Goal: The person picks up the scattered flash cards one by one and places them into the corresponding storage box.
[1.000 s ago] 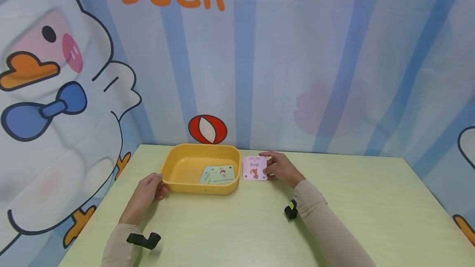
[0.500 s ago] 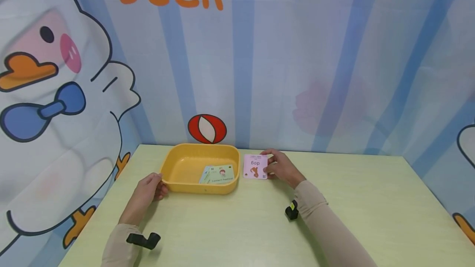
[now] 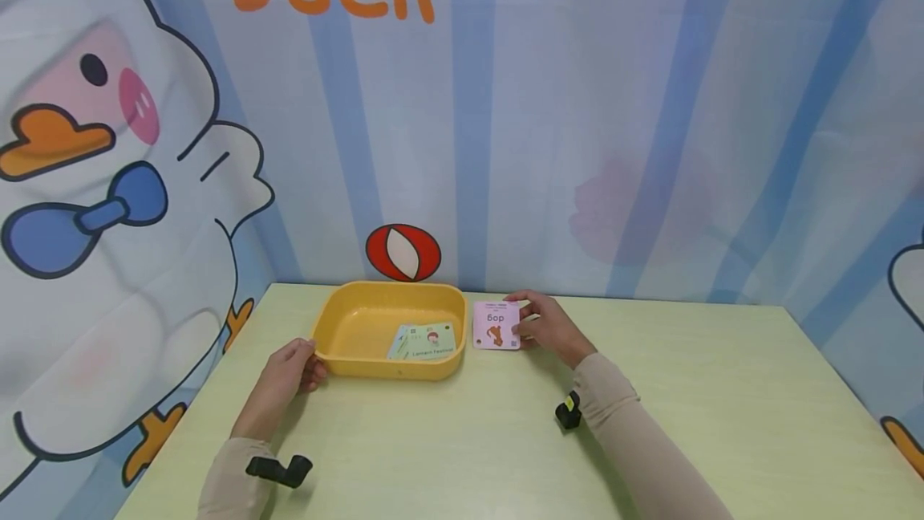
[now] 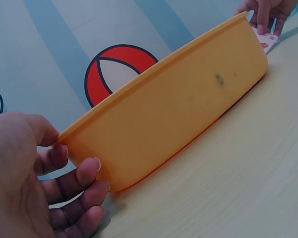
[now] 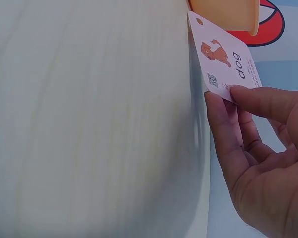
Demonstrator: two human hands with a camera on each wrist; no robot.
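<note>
My left hand (image 3: 285, 371) grips the near left corner of a yellow plastic tray (image 3: 390, 369). In the left wrist view the thumb and index finger are at the tray's rim, the other fingers curled below it beside the wall. Just right of the tray, my right hand (image 3: 550, 331) pinches a pink flashcard (image 3: 494, 318) by its right side. The right wrist view shows the thumb on the card's printed face, which has the word "dog" and a brown dog picture; the fingers are behind. Seen from the head, the word is upside down.
Inside the tray, toward its right end, lie overlapping cards, the top one a green "Lantern Festival" card (image 3: 431, 346). The pale wooden table (image 3: 433, 456) ends at a blue striped curtain (image 3: 534, 143) printed with a duck and a red ball.
</note>
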